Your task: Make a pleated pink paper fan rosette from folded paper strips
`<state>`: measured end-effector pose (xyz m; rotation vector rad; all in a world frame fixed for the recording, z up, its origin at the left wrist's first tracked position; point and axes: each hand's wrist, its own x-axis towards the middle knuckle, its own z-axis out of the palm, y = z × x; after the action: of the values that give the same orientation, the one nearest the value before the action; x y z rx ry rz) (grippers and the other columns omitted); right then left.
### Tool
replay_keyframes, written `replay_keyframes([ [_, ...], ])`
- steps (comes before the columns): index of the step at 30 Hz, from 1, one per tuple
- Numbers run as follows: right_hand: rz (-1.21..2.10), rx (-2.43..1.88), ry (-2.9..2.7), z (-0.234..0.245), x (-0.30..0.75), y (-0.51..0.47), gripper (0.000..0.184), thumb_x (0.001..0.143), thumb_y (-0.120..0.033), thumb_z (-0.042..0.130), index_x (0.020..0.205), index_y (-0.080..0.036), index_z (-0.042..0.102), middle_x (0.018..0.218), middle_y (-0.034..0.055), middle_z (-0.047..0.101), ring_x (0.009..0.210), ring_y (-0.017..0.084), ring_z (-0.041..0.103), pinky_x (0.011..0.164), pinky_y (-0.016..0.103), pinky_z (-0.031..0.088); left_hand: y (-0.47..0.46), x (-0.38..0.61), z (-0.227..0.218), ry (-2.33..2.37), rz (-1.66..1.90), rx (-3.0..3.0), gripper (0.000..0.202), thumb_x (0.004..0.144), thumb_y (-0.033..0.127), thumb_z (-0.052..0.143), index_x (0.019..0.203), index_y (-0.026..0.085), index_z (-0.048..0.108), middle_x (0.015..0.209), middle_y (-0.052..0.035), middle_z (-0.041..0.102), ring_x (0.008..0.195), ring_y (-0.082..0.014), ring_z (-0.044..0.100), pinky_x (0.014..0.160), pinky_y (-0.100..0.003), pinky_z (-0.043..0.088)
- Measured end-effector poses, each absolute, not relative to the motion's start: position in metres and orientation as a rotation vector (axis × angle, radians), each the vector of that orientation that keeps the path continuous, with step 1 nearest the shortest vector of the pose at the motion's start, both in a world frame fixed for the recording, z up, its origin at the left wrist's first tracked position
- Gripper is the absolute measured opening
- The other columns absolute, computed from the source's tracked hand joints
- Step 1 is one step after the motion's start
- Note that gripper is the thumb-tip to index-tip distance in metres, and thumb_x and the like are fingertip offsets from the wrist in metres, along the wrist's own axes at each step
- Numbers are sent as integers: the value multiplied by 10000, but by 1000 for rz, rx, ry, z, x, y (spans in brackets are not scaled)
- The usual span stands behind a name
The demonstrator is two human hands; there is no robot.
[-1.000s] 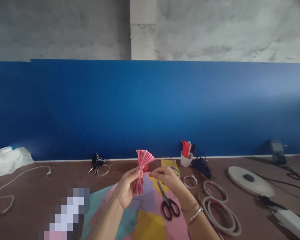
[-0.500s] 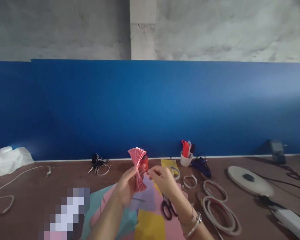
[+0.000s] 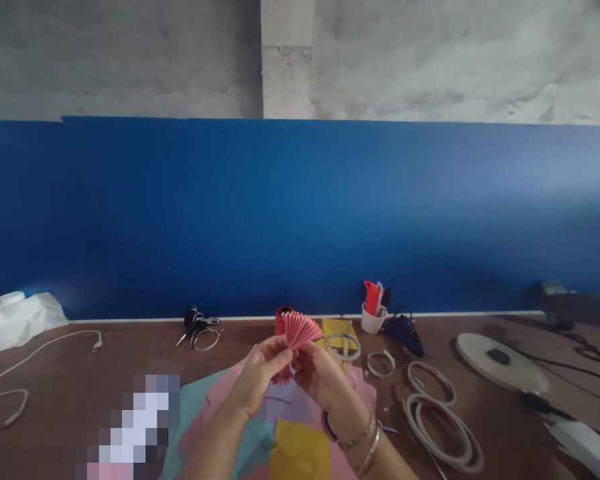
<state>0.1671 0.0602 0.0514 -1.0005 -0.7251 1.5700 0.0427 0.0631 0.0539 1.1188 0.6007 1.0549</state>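
Observation:
A pleated pink paper fan [image 3: 300, 329] is held up over the table, pinched at its middle by both hands. My left hand [image 3: 260, 377] grips it from the left with thumb and fingers closed. My right hand [image 3: 319, 375] closes on it from the right, bracelets on the wrist. The fan's upper half spreads out to the right; its lower half is mostly hidden behind the fingers. Beneath the hands lie sheets of coloured paper [image 3: 295, 447] in pink, yellow, teal and lilac.
On the brown table: white tape rings [image 3: 443, 417], a white cup of tools [image 3: 373, 319], a red tape roll [image 3: 280, 319], keys [image 3: 196, 327], a white cable [image 3: 25, 363], a round white lamp base [image 3: 500, 370], a power strip [image 3: 583, 443]. A blue wall stands behind.
My right hand has moved left and closed onto the fan's middle next to my left hand. The fan has tilted to the right and dropped a little. The scissors are now hidden by my right wrist.

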Motion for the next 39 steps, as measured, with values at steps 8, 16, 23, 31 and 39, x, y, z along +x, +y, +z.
replay_keyframes([
  [8,1337,-934,-723,57,159,50,208,607,-326,679,590,-172,541,510,-52,494,448,71,439,437,193,330,68,46,46,635,1126,1055,253,640,299,779,779,134,648,900,-63,640,722,-154,597,685,-274,475],
  [16,1386,-1034,-760,38,172,55,166,584,-298,647,633,-166,559,544,-37,555,469,74,493,466,189,370,64,42,46,793,1104,1479,226,647,128,714,867,169,683,1001,-81,636,866,-192,581,733,-278,485],
  [23,1468,-1183,-847,-9,181,44,261,558,-379,699,626,-175,552,484,-31,561,441,110,521,470,230,399,58,39,35,812,872,1665,398,674,37,559,974,244,721,1101,-75,663,1091,-256,545,970,-375,387],
  [31,1252,-1121,-1147,-13,182,34,103,579,-229,652,678,-200,653,627,11,647,643,204,588,675,353,468,38,42,36,766,808,1729,364,781,139,540,1088,268,689,1244,-44,619,1244,-244,455,1105,-423,239],
  [39,1442,-1112,-1367,-19,182,27,257,682,-422,672,640,-168,673,566,-1,614,564,155,547,606,292,422,43,44,19,770,884,1502,322,815,292,586,1117,219,668,1267,-88,601,1250,-249,455,1103,-408,238],
])
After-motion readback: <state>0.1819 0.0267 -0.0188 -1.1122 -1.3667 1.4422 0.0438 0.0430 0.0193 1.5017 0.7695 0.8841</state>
